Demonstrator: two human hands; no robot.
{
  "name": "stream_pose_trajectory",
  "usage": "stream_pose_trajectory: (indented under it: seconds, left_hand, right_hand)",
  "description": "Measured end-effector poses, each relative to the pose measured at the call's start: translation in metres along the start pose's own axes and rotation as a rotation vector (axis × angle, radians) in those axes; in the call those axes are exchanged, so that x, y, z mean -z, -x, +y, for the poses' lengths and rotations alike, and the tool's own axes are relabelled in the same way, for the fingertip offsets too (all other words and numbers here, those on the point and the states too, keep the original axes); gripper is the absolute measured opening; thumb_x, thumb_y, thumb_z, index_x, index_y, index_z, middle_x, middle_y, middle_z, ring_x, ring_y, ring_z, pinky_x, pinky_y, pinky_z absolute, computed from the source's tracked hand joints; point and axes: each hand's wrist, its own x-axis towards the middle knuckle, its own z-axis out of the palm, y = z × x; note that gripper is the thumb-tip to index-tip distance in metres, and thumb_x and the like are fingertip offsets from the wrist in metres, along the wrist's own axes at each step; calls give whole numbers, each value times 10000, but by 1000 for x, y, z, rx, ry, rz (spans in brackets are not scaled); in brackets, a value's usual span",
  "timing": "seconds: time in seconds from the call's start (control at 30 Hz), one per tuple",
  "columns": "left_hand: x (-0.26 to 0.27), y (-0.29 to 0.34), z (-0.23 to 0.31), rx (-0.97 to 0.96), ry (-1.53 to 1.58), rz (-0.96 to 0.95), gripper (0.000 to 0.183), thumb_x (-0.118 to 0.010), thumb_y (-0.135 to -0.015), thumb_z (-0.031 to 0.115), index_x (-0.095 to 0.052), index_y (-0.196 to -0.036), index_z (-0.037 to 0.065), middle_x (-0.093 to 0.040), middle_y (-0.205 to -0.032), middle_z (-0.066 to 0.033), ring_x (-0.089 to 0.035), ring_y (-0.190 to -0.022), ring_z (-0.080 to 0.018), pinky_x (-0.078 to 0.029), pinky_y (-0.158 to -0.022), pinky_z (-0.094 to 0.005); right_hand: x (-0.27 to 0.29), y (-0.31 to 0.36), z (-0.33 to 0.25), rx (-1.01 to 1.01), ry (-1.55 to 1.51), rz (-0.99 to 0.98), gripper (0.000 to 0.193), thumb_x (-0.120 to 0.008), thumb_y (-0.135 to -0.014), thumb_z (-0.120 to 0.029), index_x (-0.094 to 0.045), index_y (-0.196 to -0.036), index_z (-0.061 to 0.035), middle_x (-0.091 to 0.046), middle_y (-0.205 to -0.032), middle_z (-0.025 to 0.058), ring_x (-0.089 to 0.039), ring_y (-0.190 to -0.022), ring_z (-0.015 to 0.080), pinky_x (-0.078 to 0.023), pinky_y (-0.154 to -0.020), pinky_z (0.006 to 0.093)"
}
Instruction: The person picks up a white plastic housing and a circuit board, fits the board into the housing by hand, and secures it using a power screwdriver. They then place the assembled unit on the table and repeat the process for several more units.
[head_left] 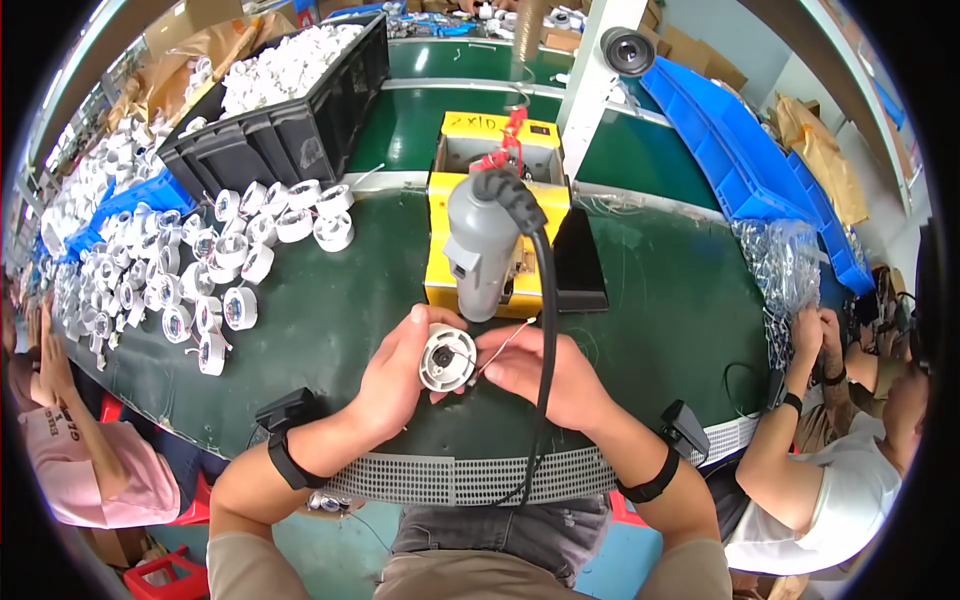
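A round white plastic housing point(447, 362), with a dark part at its centre, is held in my left hand point(393, 378), fingers and thumb curled around its rim. My right hand point(548, 375) is closed beside it, pinching a thin red and white wire point(502, 346) that ends in a small white connector. Just beyond my hands a grey electric screwdriver point(478, 235) hangs nose down, in front of a yellow box-shaped machine point(440, 275). Its black cable point(548, 330) loops down past my right hand.
Many white round housings point(232, 250) lie on the green bench point(330, 350) to the left. A black crate point(290, 150) full of white parts stands behind them. Blue trays point(730, 160) and a bag of small metal parts point(785, 260) are at the right. People sit on both sides.
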Motion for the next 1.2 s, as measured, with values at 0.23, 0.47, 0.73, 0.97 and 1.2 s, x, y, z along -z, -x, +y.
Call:
stream_pose_trajectory:
  seconds: [0.23,0.47,0.73,0.97,1.2]
  left_hand:
    - [-1,5,2,-220,-292,44,493,-282,-1040,409,-558,-1026,0,-620,-853,-55,-560,-799,-98,-462,-763,-262]
    - [-5,5,4,-324,-370,36,446,-312,-1043,373,-552,-1027,-2,-622,-843,-58,-572,-779,-100,-474,-742,-255]
    - [-3,-4,-3,-8,22,-40,568,-249,-1030,464,-544,-1076,-19,-629,-824,-91,-616,-667,-153,-529,-620,-268]
    - [-6,-2,-3,34,-13,-125,573,-266,-1033,446,-528,-1179,-43,-638,-902,-106,-632,-756,-166,-531,-711,-285]
    - [-8,2,-9,-149,-174,-92,467,-317,-1048,342,-538,-1225,-29,-615,-1082,-81,-557,-995,-117,-440,-910,-267]
  right_hand:
    - [3,2,-2,48,-103,-112,155,-588,-913,-22,-619,-1039,63,-653,-963,101,-637,-914,167,-507,-835,291]
    - [-1,1,1,61,-11,-141,130,-576,-927,-41,-620,-1009,50,-614,-962,92,-606,-902,155,-485,-806,285]
    - [3,-1,10,311,369,-69,47,-638,-858,-17,-614,-867,22,-553,-939,78,-533,-838,156,-432,-753,295]
    - [-11,0,5,349,594,153,90,-699,-785,-40,-621,-816,-6,-555,-852,74,-564,-790,192,-451,-703,316]
    - [-17,6,-11,335,716,326,295,-782,-746,-107,-618,-980,-30,-556,-954,94,-633,-731,190,-539,-612,285]
